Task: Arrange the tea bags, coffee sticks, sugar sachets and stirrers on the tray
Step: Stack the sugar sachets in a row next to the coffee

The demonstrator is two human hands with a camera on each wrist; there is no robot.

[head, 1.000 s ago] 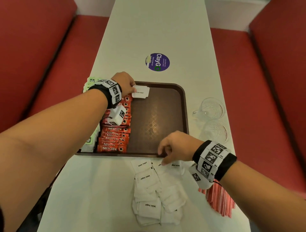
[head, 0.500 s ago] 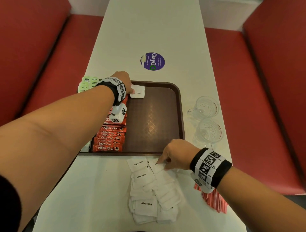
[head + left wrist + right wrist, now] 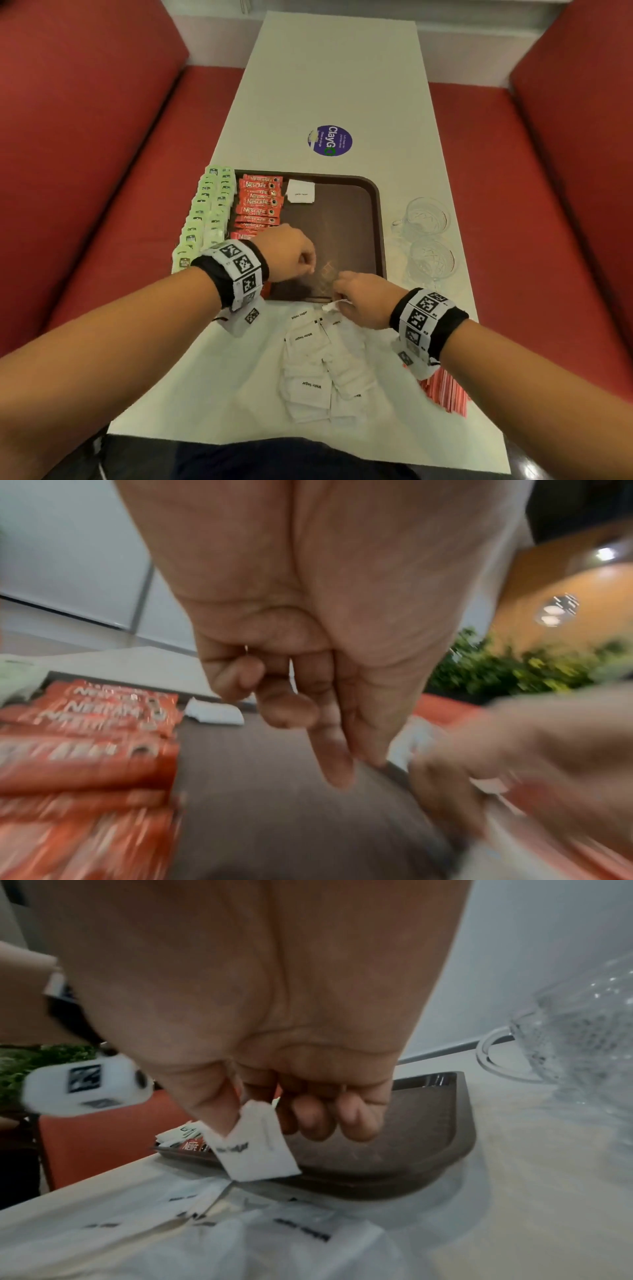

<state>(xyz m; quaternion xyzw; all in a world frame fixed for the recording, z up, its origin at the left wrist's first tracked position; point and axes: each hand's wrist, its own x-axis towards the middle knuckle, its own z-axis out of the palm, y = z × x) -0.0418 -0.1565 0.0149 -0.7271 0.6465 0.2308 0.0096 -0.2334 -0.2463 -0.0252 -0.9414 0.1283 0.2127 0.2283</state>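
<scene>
Tray (image 3: 379, 222) holding coffee sticks (image 3: 260, 202), sugar sachet (image 3: 301, 192), right hand (image 3: 363, 299) pinching second sachet (image 3: 257, 1150), left hand (image 3: 284, 251) slack, empty

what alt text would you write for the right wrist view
The right hand pinches a white sugar sachet by its top, just above a loose pile of sachets on the pale table. Behind it lies the brown tray, and a clear glass cup stands at the right edge.

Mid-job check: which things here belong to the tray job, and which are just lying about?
Job: tray, tea bags, coffee sticks, placed sachet, sachet pile, held sachet in right hand, stirrers.
Lying about: two glass cups, ClayGo sticker.
</scene>
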